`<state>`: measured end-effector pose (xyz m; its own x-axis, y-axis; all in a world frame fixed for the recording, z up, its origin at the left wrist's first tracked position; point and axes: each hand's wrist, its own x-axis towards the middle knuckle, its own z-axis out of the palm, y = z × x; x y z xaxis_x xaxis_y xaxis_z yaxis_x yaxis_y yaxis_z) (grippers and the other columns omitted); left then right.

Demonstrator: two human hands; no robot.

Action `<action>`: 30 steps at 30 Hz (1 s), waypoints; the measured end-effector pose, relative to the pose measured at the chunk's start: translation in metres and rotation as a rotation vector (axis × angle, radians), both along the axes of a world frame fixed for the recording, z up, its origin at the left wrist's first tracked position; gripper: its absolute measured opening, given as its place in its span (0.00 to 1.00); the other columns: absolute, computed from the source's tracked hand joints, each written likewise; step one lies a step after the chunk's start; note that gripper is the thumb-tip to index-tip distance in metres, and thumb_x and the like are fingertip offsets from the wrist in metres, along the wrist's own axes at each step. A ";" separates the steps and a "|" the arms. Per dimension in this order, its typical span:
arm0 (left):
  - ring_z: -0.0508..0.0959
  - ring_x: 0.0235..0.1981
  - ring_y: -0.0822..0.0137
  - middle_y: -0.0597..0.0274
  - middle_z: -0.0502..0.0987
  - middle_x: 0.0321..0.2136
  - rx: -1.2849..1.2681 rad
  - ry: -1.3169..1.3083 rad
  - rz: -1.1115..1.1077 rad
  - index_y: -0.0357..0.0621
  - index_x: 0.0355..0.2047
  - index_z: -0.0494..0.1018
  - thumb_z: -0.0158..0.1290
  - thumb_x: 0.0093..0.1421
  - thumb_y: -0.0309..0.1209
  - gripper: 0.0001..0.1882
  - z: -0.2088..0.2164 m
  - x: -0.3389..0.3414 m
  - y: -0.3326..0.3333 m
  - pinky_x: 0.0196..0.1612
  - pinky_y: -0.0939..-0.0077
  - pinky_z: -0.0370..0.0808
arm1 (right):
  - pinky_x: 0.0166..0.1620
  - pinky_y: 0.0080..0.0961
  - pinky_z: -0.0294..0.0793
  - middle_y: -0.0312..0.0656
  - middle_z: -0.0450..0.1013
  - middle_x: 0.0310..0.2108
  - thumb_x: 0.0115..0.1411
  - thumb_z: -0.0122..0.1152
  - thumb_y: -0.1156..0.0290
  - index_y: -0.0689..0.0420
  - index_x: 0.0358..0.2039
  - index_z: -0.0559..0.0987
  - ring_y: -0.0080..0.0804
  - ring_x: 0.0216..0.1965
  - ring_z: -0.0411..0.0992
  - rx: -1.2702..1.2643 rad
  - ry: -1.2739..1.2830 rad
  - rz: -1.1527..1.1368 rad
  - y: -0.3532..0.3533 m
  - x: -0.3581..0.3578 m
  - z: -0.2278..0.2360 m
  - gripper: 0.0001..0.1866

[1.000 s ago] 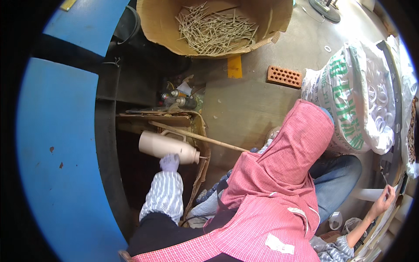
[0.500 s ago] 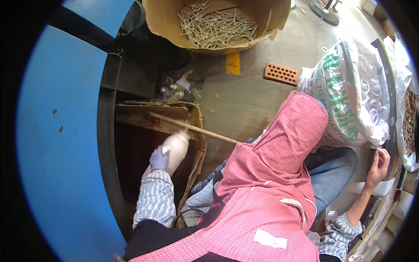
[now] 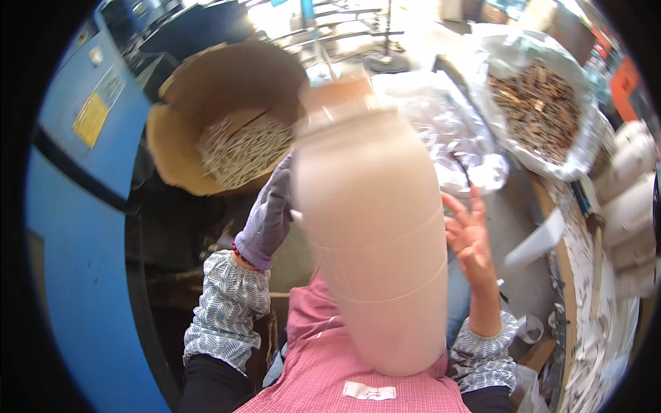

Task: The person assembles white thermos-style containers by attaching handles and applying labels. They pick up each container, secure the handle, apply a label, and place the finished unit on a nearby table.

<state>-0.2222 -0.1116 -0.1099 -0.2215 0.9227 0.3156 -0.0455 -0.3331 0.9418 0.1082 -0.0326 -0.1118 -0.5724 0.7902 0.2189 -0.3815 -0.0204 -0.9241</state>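
Note:
A large pale pinkish-beige plastic bottle [image 3: 375, 241], blurred by motion, stands tilted before my chest. Its narrower top [image 3: 337, 93] points away from me, and the rounded base lies over my pink checked apron [image 3: 310, 375]. My left hand [image 3: 270, 213], in a light purple glove, grips it on the left side near the shoulder; the fingertips are hidden behind it. Bare, with fingers spread, my right hand [image 3: 471, 237] is at the bottle's right edge; whether it touches cannot be told. A thin dark thing [image 3: 460, 165] shows just beyond its fingertips, too blurred to name.
A cardboard drum [image 3: 165, 155] holding thin pale sticks stands far left, beside a blue cabinet [image 3: 82, 248]. Beyond my right hand are a white bag of clear rings [image 3: 482, 172] and a bag of brown pieces [image 3: 533, 113]. Several beige bottles [image 3: 630, 199] line the right side.
The bottle has come up from the low box at the left to in front of my chest, in my left hand. My right hand has moved inward from the far right. The view has tilted up.

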 end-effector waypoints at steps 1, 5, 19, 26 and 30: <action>0.65 0.60 0.65 0.52 0.59 0.62 0.016 -0.184 -0.195 0.40 0.66 0.50 0.45 0.68 0.41 0.32 0.003 0.029 0.018 0.60 0.71 0.64 | 0.59 0.33 0.65 0.53 0.54 0.65 0.47 0.72 0.46 0.53 0.70 0.32 0.41 0.60 0.64 -0.014 -0.014 -0.021 -0.001 0.005 -0.006 0.66; 0.59 0.64 0.60 0.55 0.50 0.67 -0.236 -0.157 -0.357 0.48 0.70 0.43 0.65 0.53 0.34 0.52 -0.038 0.098 0.055 0.66 0.66 0.57 | 0.58 0.35 0.66 0.55 0.50 0.66 0.49 0.74 0.58 0.49 0.70 0.33 0.41 0.58 0.65 0.046 -0.235 -0.168 0.008 0.023 -0.063 0.64; 0.51 0.68 0.50 0.45 0.49 0.66 -0.299 0.214 -0.197 0.54 0.60 0.67 0.67 0.50 0.41 0.37 -0.066 0.077 0.074 0.67 0.60 0.55 | 0.45 0.22 0.72 0.44 0.65 0.55 0.54 0.67 0.75 0.55 0.53 0.72 0.30 0.47 0.71 0.451 -0.461 -0.626 0.033 -0.011 -0.093 0.25; 0.52 0.68 0.50 0.47 0.52 0.66 -0.032 0.273 -0.219 0.53 0.57 0.71 0.62 0.56 0.36 0.27 -0.102 0.077 0.094 0.67 0.59 0.54 | 0.35 0.10 0.70 0.31 0.76 0.29 0.56 0.66 0.79 0.60 0.34 0.79 0.13 0.30 0.71 -0.295 -0.264 -0.250 0.025 -0.018 -0.049 0.05; 0.50 0.69 0.52 0.50 0.50 0.67 -0.026 0.297 -0.231 0.52 0.57 0.71 0.60 0.58 0.33 0.25 -0.103 0.080 0.098 0.67 0.59 0.52 | 0.35 0.10 0.69 0.32 0.76 0.28 0.56 0.66 0.79 0.59 0.32 0.78 0.14 0.30 0.71 -0.306 -0.363 -0.298 0.029 -0.022 -0.045 0.04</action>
